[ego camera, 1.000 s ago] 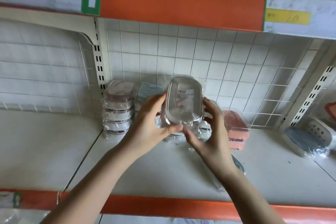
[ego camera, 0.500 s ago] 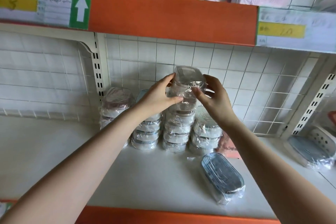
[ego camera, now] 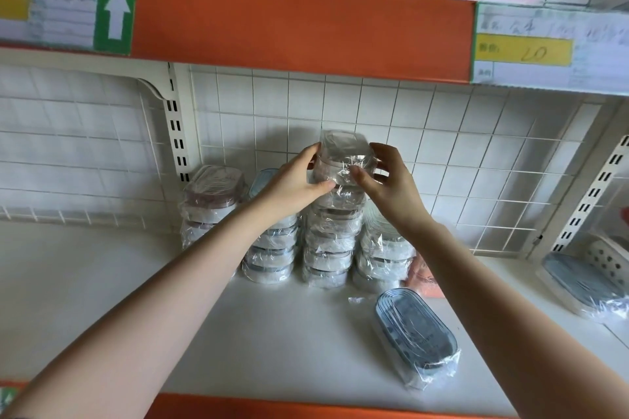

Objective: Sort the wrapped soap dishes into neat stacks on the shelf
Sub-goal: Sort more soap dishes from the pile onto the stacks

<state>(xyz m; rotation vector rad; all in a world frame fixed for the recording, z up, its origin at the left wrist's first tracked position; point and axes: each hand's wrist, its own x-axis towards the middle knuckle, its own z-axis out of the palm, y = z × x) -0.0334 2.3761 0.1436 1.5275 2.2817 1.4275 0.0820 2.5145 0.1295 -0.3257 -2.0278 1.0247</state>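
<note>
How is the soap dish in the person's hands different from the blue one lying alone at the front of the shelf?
The held soap dish is pale and whitish; the lone blue dish is blue-grey. The held one sits atop the tallest stack, gripped by the left hand and right hand; the blue one lies on the shelf, untouched and apart from the stacks. Both are wrapped in clear plastic film.

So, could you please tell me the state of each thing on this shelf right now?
Top soap dish: wrapped, held atop the middle stack.
Left hand: grips the dish.
Right hand: pinches its wrap.
Middle stack: upright, tallest.
Blue soap dish: wrapped, lying alone in front.
Pink soap dish: behind the right stack, mostly hidden.
</note>
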